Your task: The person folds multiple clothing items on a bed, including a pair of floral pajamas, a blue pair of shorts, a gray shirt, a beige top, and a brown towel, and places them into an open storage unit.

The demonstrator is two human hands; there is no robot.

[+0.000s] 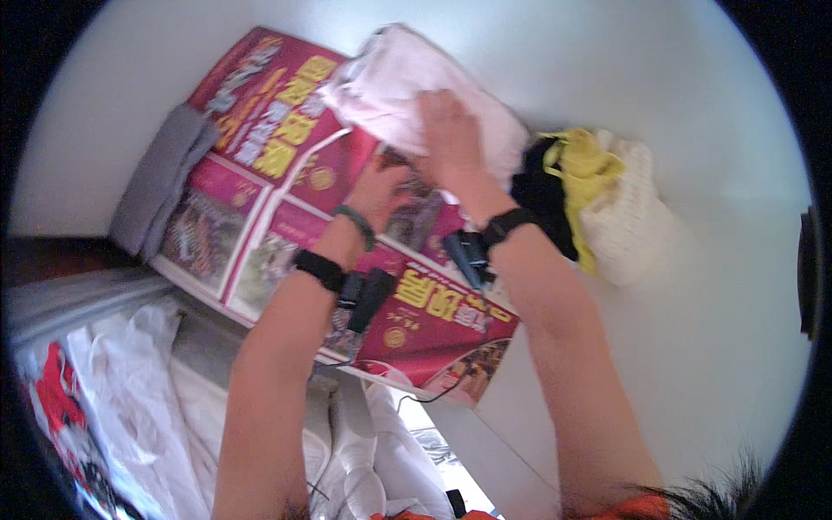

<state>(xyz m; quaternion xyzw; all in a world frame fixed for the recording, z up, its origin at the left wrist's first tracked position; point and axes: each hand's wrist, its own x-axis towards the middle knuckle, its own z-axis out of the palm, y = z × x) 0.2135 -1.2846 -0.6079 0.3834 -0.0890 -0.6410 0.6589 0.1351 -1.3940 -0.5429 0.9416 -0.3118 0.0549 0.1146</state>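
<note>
A folded pale pink cloth [422,84] lies across the upper part of a red printed sheet or flat bag [312,188], which bears large lettering and photos. My right hand [453,140] rests palm down on the cloth near its front edge. Just below and to the left, my left hand [380,192] hovers over or touches the printed surface, its fingers curled and blurred. Both wrists wear black straps with small dark devices. A white strip [305,159] runs across the printed piece. The cloth's underside is hidden.
A folded grey cloth [162,182] covers the printed piece's left edge. To the right, black fabric [546,195], a yellow fabric item [582,169] and a cream knitted item [627,221] sit bunched on the white surface [708,312]. White plastic [130,383] lies at lower left.
</note>
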